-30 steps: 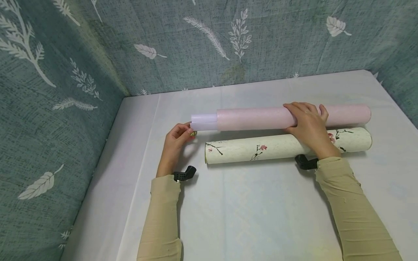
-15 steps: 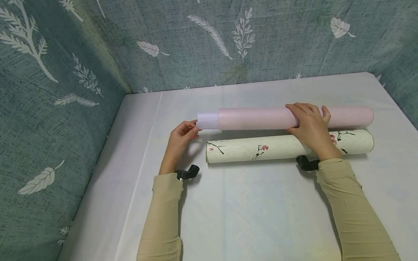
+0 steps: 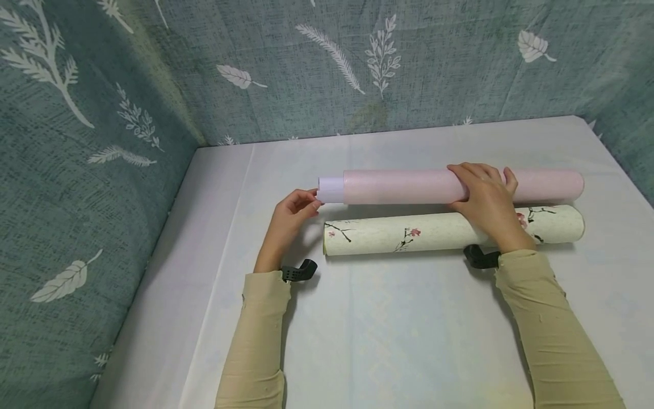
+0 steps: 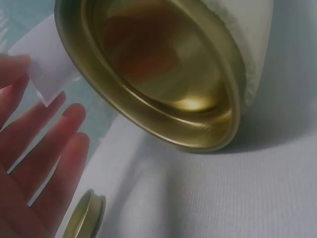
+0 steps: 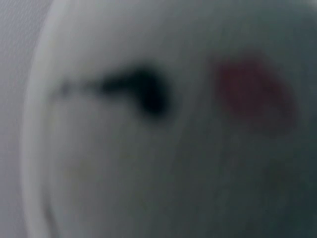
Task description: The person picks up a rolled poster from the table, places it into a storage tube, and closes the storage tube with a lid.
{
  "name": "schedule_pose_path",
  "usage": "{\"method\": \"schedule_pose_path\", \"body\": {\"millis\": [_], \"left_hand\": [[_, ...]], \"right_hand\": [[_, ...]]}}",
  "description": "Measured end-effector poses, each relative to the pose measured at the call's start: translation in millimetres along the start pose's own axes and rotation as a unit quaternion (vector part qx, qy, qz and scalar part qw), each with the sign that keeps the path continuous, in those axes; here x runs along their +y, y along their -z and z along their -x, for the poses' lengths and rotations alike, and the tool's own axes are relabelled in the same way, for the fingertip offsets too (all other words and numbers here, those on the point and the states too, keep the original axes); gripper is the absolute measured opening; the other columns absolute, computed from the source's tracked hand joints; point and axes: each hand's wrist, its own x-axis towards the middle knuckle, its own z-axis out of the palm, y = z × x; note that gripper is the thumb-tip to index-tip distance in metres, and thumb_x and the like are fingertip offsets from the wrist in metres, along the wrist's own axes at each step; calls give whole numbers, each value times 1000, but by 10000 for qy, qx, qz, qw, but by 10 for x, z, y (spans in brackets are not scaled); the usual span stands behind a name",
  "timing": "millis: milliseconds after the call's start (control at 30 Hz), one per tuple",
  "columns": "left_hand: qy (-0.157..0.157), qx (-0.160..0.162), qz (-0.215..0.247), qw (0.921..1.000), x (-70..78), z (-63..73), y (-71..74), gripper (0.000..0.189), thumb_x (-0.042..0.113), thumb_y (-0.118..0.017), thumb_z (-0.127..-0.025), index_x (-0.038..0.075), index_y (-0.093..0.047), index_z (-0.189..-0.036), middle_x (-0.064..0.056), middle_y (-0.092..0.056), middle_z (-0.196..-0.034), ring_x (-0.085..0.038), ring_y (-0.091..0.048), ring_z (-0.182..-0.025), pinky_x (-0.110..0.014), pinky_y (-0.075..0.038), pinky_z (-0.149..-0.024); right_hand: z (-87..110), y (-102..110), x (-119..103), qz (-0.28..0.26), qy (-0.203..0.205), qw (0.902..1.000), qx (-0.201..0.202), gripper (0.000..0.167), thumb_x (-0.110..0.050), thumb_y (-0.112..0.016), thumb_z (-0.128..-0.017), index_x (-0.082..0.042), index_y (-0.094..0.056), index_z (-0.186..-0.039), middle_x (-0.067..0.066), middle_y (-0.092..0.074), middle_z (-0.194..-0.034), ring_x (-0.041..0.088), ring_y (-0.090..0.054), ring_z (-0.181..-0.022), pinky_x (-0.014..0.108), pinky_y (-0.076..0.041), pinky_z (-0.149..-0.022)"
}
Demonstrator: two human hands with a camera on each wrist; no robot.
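A pink tube [image 3: 398, 187] lies across the table, a pale lilac-white paper roll [image 3: 331, 190] sticking out of its left end. With thumb and fingers my left hand [image 3: 288, 221] pinches the outer end of that paper. Over the tube's right half my right hand [image 3: 485, 201] grips it, thumb on the near side. Just in front lies a cream tube [image 3: 434, 232] printed with branches and red flowers, under my right wrist. The left wrist view shows its recessed gold end [image 4: 173, 84] and a small gold cap [image 4: 84, 215] low by my fingers.
A pale cloth [image 3: 398, 324] covers the table. Green leaf-patterned fabric [image 3: 439, 57] hangs behind it and along the left side. Blurred cream tube surface [image 5: 148, 158] fills most of the right wrist view.
My left hand has moved right, and the paper has slid further into the pink tube, so less of it sticks out. The right hand keeps its grip.
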Motion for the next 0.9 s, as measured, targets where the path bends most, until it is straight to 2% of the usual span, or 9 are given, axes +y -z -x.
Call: {"method": "schedule_pose_path", "body": {"millis": [233, 433, 667, 800, 900], "left_hand": [[-107, -206, 111, 9997, 14, -18, -28, 17, 16, -61, -86, 3, -52, -94, -9, -52, -121, -20, -55, -102, -32, -47, -82], [-108, -326, 33, 9994, 17, -33, -37, 17, 17, -59, -87, 4, -53, -96, -11, -51, -122, -21, -53, -105, -33, -47, -82], [79, -483, -219, 9986, -122, -113, -43, 23, 29, -60, -86, 10, -54, -97, 1, -50, -124, -12, -52, -107, -32, -47, -83], [77, -594, -303, 9977, -89, -114, -79, 22, 26, -59, -87, 10, -54, -100, 2, -48, -127, -12, -51, -108, -32, -46, -83], [178, -629, -270, 9975, -9, -90, -96, 22, 22, -58, -88, 6, -53, -102, 2, -47, -128, -13, -50, -108, -33, -46, -84]], "right_hand": [[4, -9, 21, -71, 62, 9999, 42, 67, -10, -78, -66, -14, -49, -126, 12, -48, -125, 35, -34, -117, 56, 1, -98], [-6, -9, 25, -64, 112, 9999, 71, 67, -11, -78, -65, -14, -49, -126, 11, -49, -125, 34, -34, -117, 55, 3, -99], [0, 6, 6, -29, 89, 10000, 28, 67, -11, -78, -66, -13, -49, -126, 12, -49, -124, 34, -34, -117, 56, 1, -99], [4, 12, -2, -52, 116, 9999, 51, 66, -10, -78, -66, -13, -49, -126, 12, -49, -124, 35, -35, -116, 55, 2, -99], [4, 8, -7, -74, 119, 9999, 58, 66, -10, -78, -66, -13, -49, -126, 12, -49, -124, 35, -35, -116, 55, 3, -99]]}}
